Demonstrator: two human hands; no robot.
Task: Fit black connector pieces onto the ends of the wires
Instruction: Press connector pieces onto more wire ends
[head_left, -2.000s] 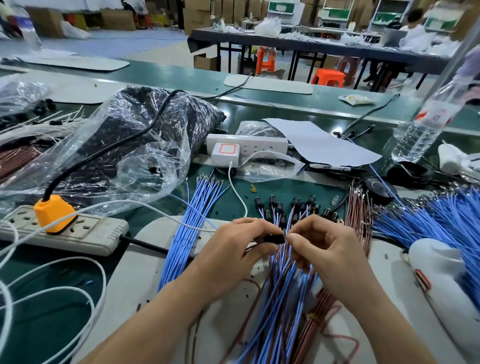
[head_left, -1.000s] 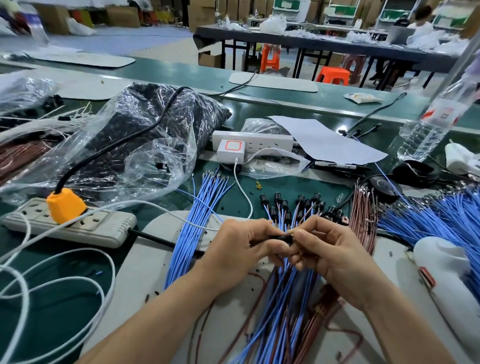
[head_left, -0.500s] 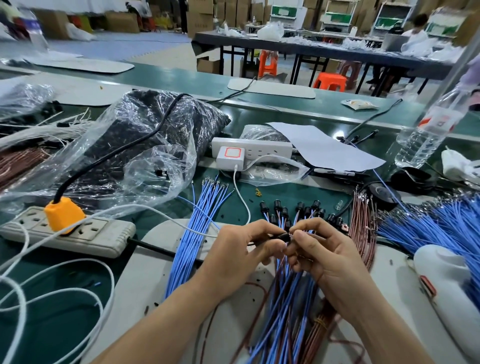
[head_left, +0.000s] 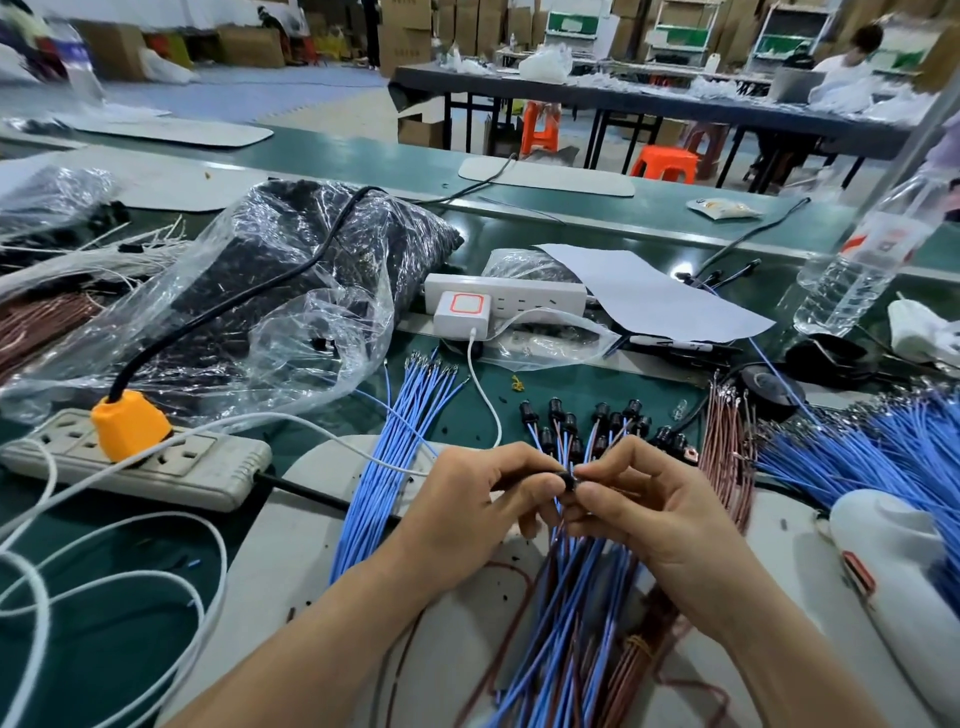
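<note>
My left hand and right hand both pinch one black connector between their fingertips, just above the bundle of wires on the mat; I judge I'm mid-fit, and next comes a straight, firm push home

— Where's the power strip?
— Near left, with a plug in it. The plastic bag lies behind it.
— And the loose wires?
— On the mat, right of that strip. Right again, the connector sits between the left hand and right hand, over the middle bundle.
— Farther back?
— A second strip, a paper sheet to its right, a water bottle far right.
</note>
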